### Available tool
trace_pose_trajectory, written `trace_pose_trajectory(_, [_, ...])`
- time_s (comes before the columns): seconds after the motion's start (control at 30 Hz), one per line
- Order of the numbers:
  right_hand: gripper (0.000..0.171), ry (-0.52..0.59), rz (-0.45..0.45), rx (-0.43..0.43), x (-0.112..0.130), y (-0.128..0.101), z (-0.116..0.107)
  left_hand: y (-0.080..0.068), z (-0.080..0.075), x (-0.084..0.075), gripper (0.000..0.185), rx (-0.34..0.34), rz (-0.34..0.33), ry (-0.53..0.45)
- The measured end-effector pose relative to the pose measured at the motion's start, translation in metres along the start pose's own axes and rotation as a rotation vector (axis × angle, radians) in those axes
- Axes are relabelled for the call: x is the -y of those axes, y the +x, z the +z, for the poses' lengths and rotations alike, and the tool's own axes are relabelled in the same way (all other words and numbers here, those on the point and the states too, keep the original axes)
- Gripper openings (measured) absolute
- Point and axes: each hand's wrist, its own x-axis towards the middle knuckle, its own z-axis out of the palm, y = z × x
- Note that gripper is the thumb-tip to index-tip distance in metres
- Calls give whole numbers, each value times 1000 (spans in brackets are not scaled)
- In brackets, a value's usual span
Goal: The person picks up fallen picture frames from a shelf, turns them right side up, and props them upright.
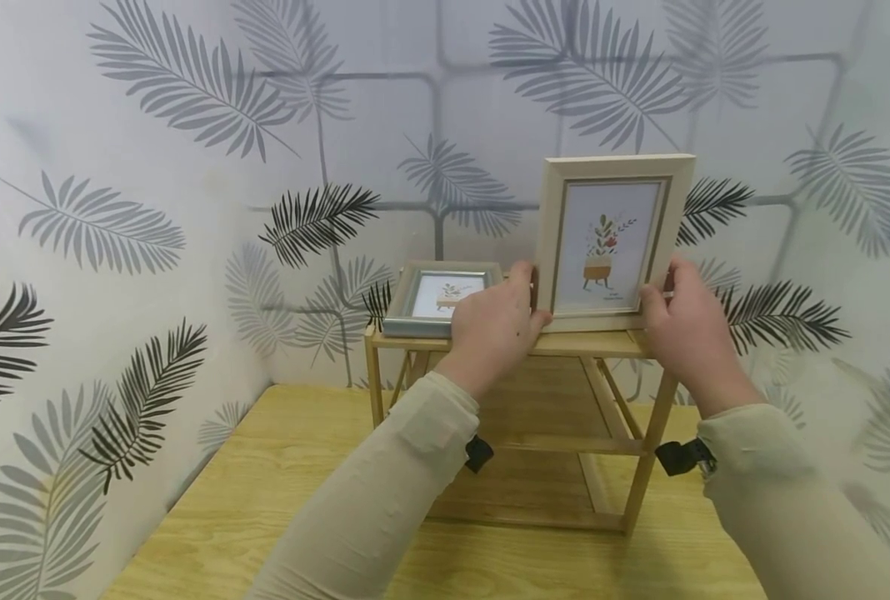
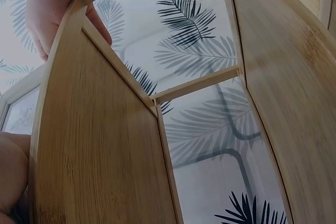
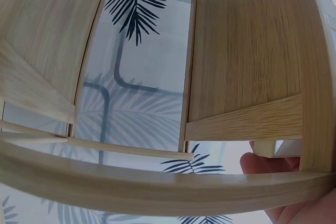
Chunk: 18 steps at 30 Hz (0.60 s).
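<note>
Cream picture frame (image 1: 613,242), right of centre, seems light, rigid; left hand (image 1: 496,329) and right hand (image 1: 691,335) grip its lower sides, probably the safest hold.

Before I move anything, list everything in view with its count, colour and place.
Larger picture frame: one, cream, upright at the rack's top right
Smaller picture frame: one, grey, flat on the rack's top left
Plant prints: two, multicoloured on white, one in each frame
Wooden rack: one, light brown, on the table
Table: one, yellowish wood, under the rack
Wallpaper: pale, with grey and black leaves, behind
Left grip: one, bare, at the larger frame's left edge
Right grip: one, bare, at its right edge
Sleeves: two, beige, on the arms
Wrist devices: two, black, at the cuffs
</note>
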Motion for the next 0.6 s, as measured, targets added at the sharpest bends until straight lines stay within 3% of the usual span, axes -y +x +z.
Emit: trace_pose_trajectory(0.6, [39,-133,16,127,3,9,-5,-1,1,4,55,-43,59,-24])
